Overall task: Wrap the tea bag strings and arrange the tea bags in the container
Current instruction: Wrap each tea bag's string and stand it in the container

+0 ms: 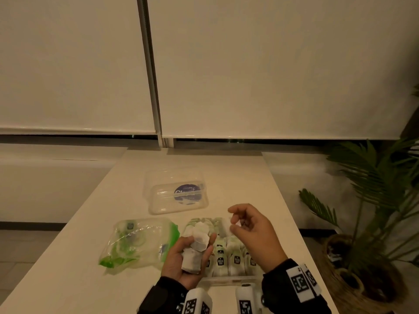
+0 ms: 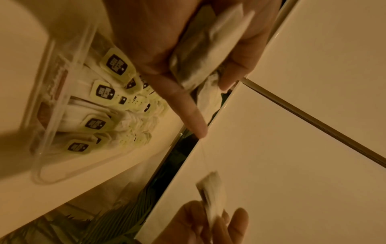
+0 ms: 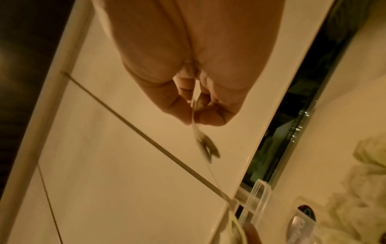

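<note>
The left hand has its grip curled round a small bunch of tea bags, thumb and fingers wrapped about them above the container's near end. The right hand is raised just beside it, its grip closed in a pinch on a paper tag; the wrist views show a thin string running from that tag toward the held bags, so the wrapping of this bag looks to be under way and not yet finished. Below both hands, the clear container on the counter already holds several rows of bags lying side by side with their dark-printed tags showing, so much of the arranging appears done. How much room is left in it I cannot tell, as the hands cover part of it. Left of the container lies a crumpled clear-and-green plastic pouch; whether bags remain in it is unclear. Farther back rests the clear lid with a round dark label. A potted palm stands off to the right.
</note>
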Action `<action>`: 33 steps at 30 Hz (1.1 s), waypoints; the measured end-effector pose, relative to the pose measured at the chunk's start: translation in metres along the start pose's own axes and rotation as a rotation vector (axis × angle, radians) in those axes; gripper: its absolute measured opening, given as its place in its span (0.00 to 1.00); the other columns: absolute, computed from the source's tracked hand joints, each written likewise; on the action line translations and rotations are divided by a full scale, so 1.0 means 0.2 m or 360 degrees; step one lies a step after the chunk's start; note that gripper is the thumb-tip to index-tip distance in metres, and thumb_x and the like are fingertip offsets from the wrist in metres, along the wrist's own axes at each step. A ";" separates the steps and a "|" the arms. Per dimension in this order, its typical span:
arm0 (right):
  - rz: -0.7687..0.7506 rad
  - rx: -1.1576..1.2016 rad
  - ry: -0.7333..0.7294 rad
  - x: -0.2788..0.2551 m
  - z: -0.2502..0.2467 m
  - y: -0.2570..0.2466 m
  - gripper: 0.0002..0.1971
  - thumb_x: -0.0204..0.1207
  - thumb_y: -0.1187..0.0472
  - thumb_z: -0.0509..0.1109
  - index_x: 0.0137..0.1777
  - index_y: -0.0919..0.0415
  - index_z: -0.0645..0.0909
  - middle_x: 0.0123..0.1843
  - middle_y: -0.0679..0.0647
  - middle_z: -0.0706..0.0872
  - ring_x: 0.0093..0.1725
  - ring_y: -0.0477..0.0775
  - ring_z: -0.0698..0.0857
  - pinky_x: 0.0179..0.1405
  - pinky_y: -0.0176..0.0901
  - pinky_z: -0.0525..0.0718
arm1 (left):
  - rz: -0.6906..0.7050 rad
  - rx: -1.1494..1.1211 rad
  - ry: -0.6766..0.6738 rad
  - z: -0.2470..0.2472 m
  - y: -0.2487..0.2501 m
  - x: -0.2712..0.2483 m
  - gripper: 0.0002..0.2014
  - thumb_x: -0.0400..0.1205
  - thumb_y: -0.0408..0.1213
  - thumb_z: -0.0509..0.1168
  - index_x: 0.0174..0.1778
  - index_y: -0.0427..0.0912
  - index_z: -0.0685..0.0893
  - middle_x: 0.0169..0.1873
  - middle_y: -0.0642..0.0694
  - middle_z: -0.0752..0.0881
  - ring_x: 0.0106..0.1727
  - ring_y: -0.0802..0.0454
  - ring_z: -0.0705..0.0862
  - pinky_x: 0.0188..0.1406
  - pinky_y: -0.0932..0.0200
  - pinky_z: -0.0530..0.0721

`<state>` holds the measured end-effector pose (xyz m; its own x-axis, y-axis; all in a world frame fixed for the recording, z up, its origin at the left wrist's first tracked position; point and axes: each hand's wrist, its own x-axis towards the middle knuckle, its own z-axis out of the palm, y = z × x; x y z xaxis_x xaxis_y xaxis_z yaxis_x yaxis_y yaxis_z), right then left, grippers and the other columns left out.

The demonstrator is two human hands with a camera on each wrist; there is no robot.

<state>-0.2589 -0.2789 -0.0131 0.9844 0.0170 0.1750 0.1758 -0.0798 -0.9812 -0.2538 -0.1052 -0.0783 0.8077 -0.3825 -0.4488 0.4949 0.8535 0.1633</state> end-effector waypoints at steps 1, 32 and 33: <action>-0.0015 0.0053 0.0038 0.01 -0.02 0.00 0.21 0.71 0.82 0.66 0.54 0.55 0.84 0.41 0.50 0.80 0.40 0.45 0.77 0.42 0.34 0.76 | -0.0026 -0.0002 -0.0015 -0.01 0.01 0.00 0.31 0.65 0.24 0.73 0.66 0.36 0.78 0.69 0.37 0.80 0.54 0.35 0.89 0.31 0.44 0.91; 0.0164 0.0142 -0.0212 0.09 -0.06 -0.07 0.16 0.73 0.73 0.74 0.59 0.62 0.84 0.49 0.57 0.88 0.37 0.46 0.85 0.41 0.37 0.83 | 0.0302 0.1397 -0.0462 0.24 -0.10 -0.17 0.27 0.56 0.24 0.63 0.52 0.32 0.90 0.29 0.35 0.78 0.23 0.49 0.72 0.15 0.68 0.69; 0.0160 0.0083 -0.0236 0.08 -0.05 -0.05 0.10 0.73 0.73 0.74 0.53 0.65 0.86 0.44 0.57 0.89 0.38 0.47 0.85 0.41 0.38 0.83 | 0.0310 0.1420 -0.0460 0.24 -0.11 -0.18 0.27 0.55 0.26 0.65 0.51 0.29 0.89 0.27 0.36 0.77 0.21 0.50 0.72 0.15 0.68 0.69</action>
<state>-0.2450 -0.2887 0.0007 0.9852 0.1586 0.0656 0.0723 -0.0367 -0.9967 -0.2774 -0.1270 -0.0231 0.8905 -0.4366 -0.1283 0.3089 0.3730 0.8749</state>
